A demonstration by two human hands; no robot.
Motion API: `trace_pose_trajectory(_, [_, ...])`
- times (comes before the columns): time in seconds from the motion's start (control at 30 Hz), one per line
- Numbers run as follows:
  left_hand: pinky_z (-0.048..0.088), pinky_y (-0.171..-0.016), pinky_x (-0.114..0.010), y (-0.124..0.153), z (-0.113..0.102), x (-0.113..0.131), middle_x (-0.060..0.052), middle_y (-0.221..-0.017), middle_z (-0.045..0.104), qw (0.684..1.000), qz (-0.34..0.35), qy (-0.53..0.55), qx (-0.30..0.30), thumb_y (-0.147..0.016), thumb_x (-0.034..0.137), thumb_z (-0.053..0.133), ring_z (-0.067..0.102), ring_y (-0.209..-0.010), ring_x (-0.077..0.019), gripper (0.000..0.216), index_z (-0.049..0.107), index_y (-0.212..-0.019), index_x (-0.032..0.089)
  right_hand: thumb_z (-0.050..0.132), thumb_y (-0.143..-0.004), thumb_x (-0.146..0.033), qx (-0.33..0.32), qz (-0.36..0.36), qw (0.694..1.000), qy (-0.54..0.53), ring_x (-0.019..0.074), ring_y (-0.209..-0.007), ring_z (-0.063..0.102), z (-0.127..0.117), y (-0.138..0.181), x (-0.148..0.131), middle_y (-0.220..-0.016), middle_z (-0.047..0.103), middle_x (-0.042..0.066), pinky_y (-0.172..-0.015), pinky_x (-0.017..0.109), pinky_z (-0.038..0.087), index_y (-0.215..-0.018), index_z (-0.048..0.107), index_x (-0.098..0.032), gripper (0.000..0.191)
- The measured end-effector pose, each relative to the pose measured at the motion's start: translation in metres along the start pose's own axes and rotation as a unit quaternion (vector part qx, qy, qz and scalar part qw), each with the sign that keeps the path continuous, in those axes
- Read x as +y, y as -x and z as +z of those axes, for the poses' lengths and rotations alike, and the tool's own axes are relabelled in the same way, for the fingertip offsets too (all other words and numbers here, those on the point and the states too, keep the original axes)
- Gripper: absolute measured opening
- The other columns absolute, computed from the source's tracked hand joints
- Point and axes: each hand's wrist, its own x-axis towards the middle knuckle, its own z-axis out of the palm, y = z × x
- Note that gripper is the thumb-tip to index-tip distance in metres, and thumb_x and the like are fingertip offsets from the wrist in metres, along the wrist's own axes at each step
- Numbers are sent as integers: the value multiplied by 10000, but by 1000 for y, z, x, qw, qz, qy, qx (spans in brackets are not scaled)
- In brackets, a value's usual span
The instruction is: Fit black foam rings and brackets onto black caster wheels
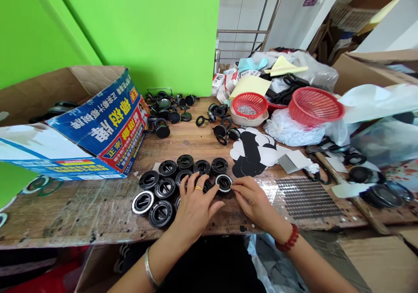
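Observation:
Several black round plastic parts (165, 188), each with a slotted centre, stand grouped on the wooden table. My left hand (196, 208) reaches over the right side of this group, fingers spread, and partly hides some of the parts. Near its thumb and index finger is a round part with a white ring (224, 183) on top. At that part's right edge is my right hand (253, 200), thumb and index finger pinched together; what is between them is too small to make out. A similar part with a pale ring (143, 202) sits at the group's left front.
A blue printed carton (107, 127) stands at the left. Black-and-white cut-outs (250, 151) lie behind my right hand, with a sheet of small dark dots (307, 198) to its right. Farther back are red baskets (316, 106), assembled black pieces (163, 129), scissors (321, 173) and a hammer (336, 171).

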Motion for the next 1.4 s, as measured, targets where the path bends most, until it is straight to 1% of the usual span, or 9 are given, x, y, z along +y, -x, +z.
trace_pose_trajectory(0.23, [364,-1056,-635,-1,2,2,-128,-1246,651,1000,12,-20,6,-826,334,755,500,-1246,-384,335,727,-1156,277,516,-948,-129,-50,-11,999,16,237,-995,601,-18,-5,0,-1064,681,106,-847,431,565,-1074,699,-208,236])
trace_pose_trajectory(0.33, [364,-1051,-629,1,5,-2,-140,-1242,649,999,27,-30,15,-834,307,743,502,-1236,-388,345,719,-1175,259,537,-956,-202,56,37,993,92,253,-986,616,-41,2,34,-1035,692,118,-863,451,547,-1030,704,-199,183])
trace_pose_trajectory(0.43, [376,-1048,-600,3,9,-7,-153,-1241,644,998,46,-32,23,-854,297,715,499,-1233,-379,407,676,-1253,227,550,-939,-279,150,129,943,267,318,-1029,600,-74,13,81,-1064,686,179,-915,530,503,-1054,695,-146,228])
trace_pose_trajectory(0.6, [395,-1030,-579,0,14,-11,-162,-1240,639,998,46,-31,33,-878,322,681,495,-1221,-376,417,659,-1277,203,507,-927,-251,90,189,899,384,349,-1021,611,-109,25,121,-1020,708,201,-901,520,484,-970,700,-124,234])
trace_pose_trajectory(0.77, [394,-1026,-574,-8,16,-14,-157,-1250,635,998,36,-31,33,-891,361,662,487,-1221,-373,397,672,-1260,214,445,-988,-215,76,139,914,373,287,-1001,610,-96,32,83,-1008,728,149,-895,427,465,-1004,702,-154,264])
trace_pose_trajectory(0.93, [391,-1027,-571,-15,14,-18,-169,-1244,634,998,32,-45,32,-905,379,647,483,-1223,-373,389,686,-1240,185,512,-988,-283,-16,58,946,317,271,-903,591,-67,45,52,-933,720,108,-793,403,448,-899,696,-176,231])
trace_pose_trajectory(1.03, [404,-1016,-575,-20,12,-18,-173,-1240,634,998,29,-55,21,-911,383,640,480,-1216,-379,381,697,-1229,181,557,-968,-380,17,100,952,289,256,-847,581,-73,40,70,-876,680,110,-782,386,456,-860,670,-172,259])
trace_pose_trajectory(1.2, [409,-1023,-585,-30,8,-10,-181,-1260,625,998,6,-57,-3,-907,384,647,479,-1235,-386,387,704,-1236,189,584,-843,-282,76,280,873,391,309,-864,571,-104,15,127,-862,632,170,-777,417,451,-843,626,-132,157])
trace_pose_trajectory(1.4, [373,-1063,-603,-37,5,-3,-152,-1292,616,998,-22,-40,-49,-902,426,648,460,-1284,-380,369,711,-1227,264,533,-751,-220,18,278,882,380,247,-663,550,-106,0,145,-621,565,80,-676,362,425,-635,508,-215,118])
